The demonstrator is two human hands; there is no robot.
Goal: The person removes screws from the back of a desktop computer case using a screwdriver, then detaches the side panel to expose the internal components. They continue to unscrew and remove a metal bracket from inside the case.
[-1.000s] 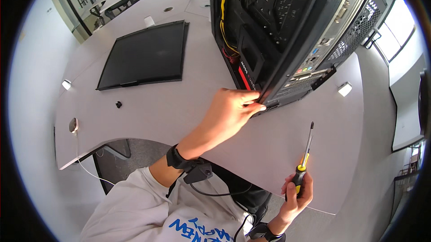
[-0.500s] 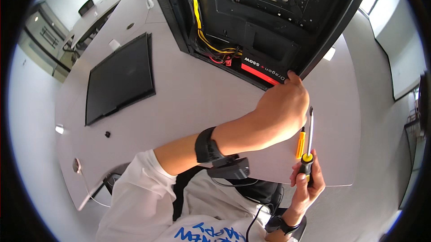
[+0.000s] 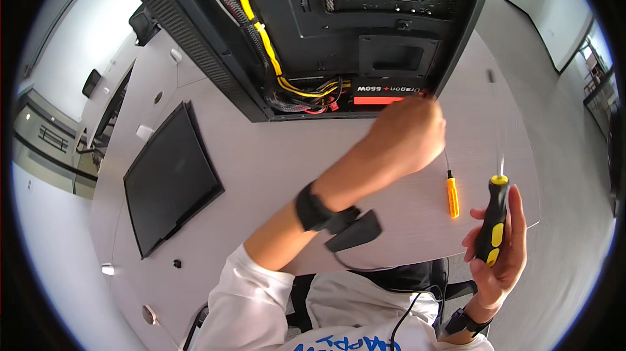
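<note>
An open black computer case [image 3: 261, 77] lies at the far side of the table, its inside showing. My left hand [image 3: 411, 132] reaches across to the near right corner of the case, beside a power supply [image 3: 381, 93] with a red stripe. Its fingers are curled inward, and their tips are mostly hidden at the corner. My right hand [image 3: 505, 253] is wrapped round a screwdriver [image 3: 493, 227] with a black and yellow handle. The shaft points away from me and is smeared by motion. Between my hands, a smaller screwdriver [image 3: 453, 198] with an orange-yellow handle lies on the table.
A flat black panel [image 3: 173, 181] lies on the table [image 3: 287, 155] at the left, with a small black piece [image 3: 177, 263] near it. Bundled yellow and black cables [image 3: 267, 44] run inside the case. The table's curved edge is at the right.
The view has shifted. My right hand has lifted the larger screwdriver toward me and to the right, away from the smaller one. My left hand stays at the case's corner.
</note>
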